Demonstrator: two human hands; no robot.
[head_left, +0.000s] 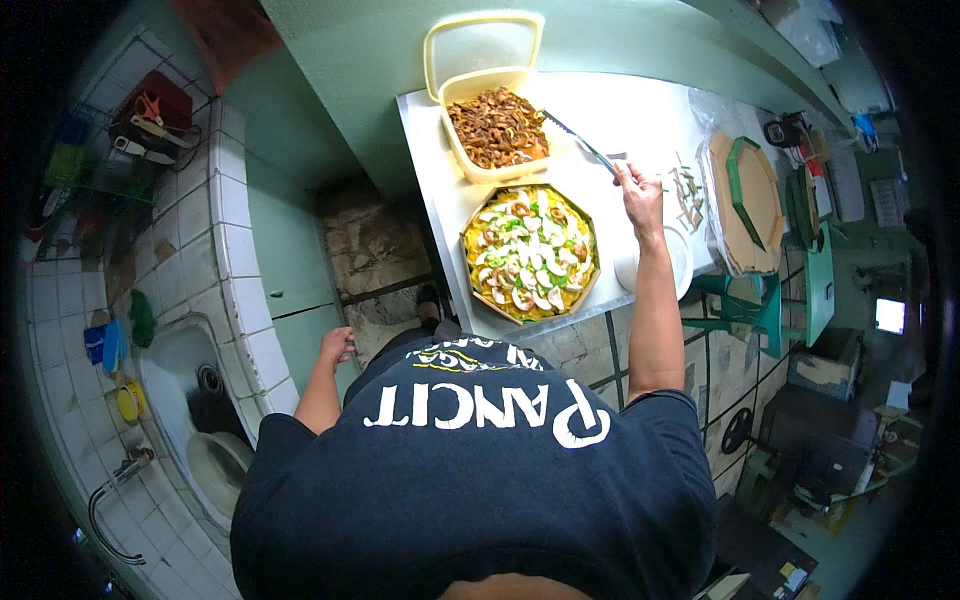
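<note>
My right hand (640, 200) is closed round the handle end of a pair of dark tongs (588, 146) above the white table. The tips of the tongs point to the right edge of a cream plastic container (464, 163) full of browned, shredded food (500, 130). In front of that container lies an octagonal tray (470, 270), filled with yellow food topped with egg slices and chopped greens (535, 250). Low at my left side, away from the table, hangs my left hand (338, 345), fingers loosely bent and apart, with nothing visible in it.
Behind the container leans its lid (484, 55). A round white container (678, 262) stands partly under my right forearm. Octagonal cardboard trays (745, 205) are stacked at the table's right, near small scattered pieces (688, 195). Left of me is a tiled counter with a sink (180, 370).
</note>
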